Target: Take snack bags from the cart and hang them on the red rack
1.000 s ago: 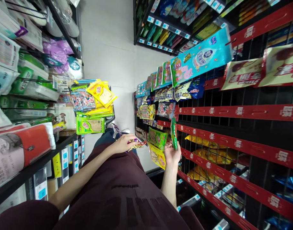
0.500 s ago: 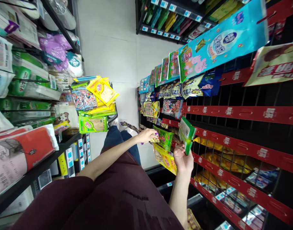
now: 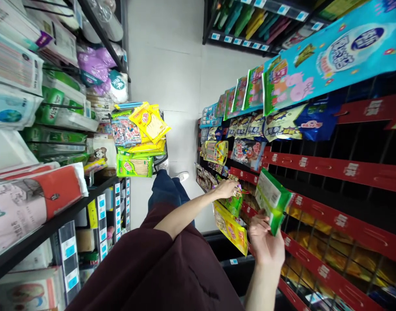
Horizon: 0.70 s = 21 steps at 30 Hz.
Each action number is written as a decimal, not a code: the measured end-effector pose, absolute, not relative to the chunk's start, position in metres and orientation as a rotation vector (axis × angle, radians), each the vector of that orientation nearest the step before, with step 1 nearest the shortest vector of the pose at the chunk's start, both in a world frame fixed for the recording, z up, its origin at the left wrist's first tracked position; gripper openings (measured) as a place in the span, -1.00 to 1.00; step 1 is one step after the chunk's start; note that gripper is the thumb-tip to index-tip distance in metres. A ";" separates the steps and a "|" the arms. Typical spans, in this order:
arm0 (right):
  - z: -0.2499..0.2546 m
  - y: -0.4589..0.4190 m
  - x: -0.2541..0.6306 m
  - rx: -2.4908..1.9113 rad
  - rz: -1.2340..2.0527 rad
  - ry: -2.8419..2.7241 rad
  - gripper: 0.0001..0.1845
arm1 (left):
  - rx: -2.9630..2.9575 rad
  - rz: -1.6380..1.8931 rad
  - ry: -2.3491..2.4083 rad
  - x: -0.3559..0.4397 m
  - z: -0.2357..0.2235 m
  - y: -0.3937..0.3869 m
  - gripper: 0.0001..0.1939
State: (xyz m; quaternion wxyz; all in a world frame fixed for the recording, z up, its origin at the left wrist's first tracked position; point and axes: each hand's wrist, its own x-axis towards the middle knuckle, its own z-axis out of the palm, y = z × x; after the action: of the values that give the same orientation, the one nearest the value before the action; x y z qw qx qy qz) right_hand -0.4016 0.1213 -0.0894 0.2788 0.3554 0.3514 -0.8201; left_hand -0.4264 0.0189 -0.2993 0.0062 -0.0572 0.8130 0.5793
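Observation:
My right hand [image 3: 266, 239] grips a green snack packet [image 3: 272, 196] by its lower end, its back with the barcode panel facing me. My left hand [image 3: 227, 189] reaches across to the rack with fingers pinched at the edge of a small snack packet [image 3: 239, 191], mostly covered by the fingers, beside a red hook. Just below that hand hangs a green packet [image 3: 233, 204] on the rack. Lower down, a yellow packet [image 3: 230, 226] hangs between my two hands.
A cart [image 3: 166, 151] piled with yellow packets [image 3: 149, 123] and green packets [image 3: 135, 165] stands in the aisle by my legs. Red rack strips [image 3: 347, 170] and blue hanging packets [image 3: 330, 60] line the right. Shelves with bagged goods [image 3: 36, 194] run along the left.
My left hand has moved to the right, closer to the red hook. The right hand has shifted right and slightly down with the green packet. The view has turned somewhat.

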 end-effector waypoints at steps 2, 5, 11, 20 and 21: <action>-0.088 0.124 -0.404 0.966 -2.189 0.912 -0.61 | -0.213 1.790 2.555 -0.436 -0.302 0.022 -0.75; -0.085 0.126 -0.406 0.960 -2.170 0.917 -0.61 | -0.220 1.776 2.575 -0.443 -0.306 0.023 -0.74; -0.082 0.121 -0.407 0.917 -2.122 0.986 -0.59 | -0.174 1.771 2.579 -0.431 -0.325 0.016 -0.79; -0.081 0.123 -0.406 0.990 -2.135 1.011 -0.71 | -0.192 1.763 2.584 -0.438 -0.326 0.017 -0.76; -0.082 0.124 -0.406 0.989 -2.133 1.020 -0.72 | -0.201 1.756 2.589 -0.442 -0.325 0.018 -0.75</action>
State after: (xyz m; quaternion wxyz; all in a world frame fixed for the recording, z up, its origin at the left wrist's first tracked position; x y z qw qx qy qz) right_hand -0.4059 0.1237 -0.0815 0.2853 0.3699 0.3814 -0.7977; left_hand -0.4421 0.0177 -0.3250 0.0036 -0.0641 0.8259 0.5602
